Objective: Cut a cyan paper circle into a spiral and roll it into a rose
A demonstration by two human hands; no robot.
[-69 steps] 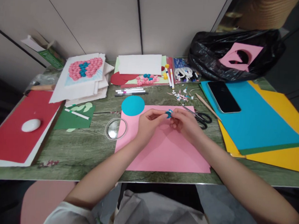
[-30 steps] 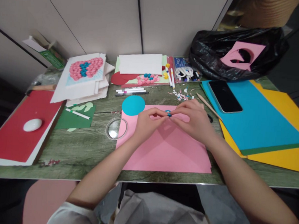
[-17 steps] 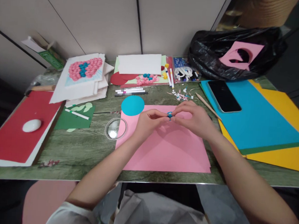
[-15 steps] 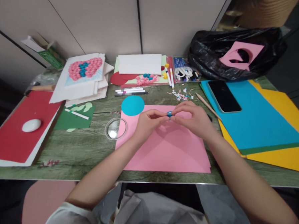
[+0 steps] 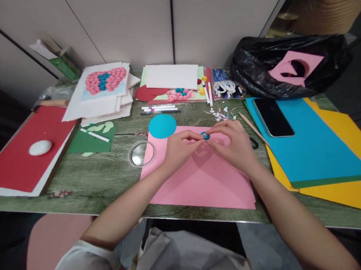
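Between my fingertips is a small blue rolled paper flower, partly hidden by the fingers. My left hand pinches it from the left, thumb and index finger closed. From the other side my right hand grips it, also in a pinch. Both hands are above a pink paper sheet that lies flat on the table. A blue paper circle overlaps the sheet's upper left corner, and a roll of clear tape lies by its left edge.
Blue card and a phone lie right, beside a wooden pencil. Paper scraps and pens lie beyond my hands. A picture with pink and blue paper flowers, red card and a black bag stand around.
The view has shifted slightly. Both hands stay together over the pink sheet, and the blue paper flower has turned a little between the fingers, showing more of itself.
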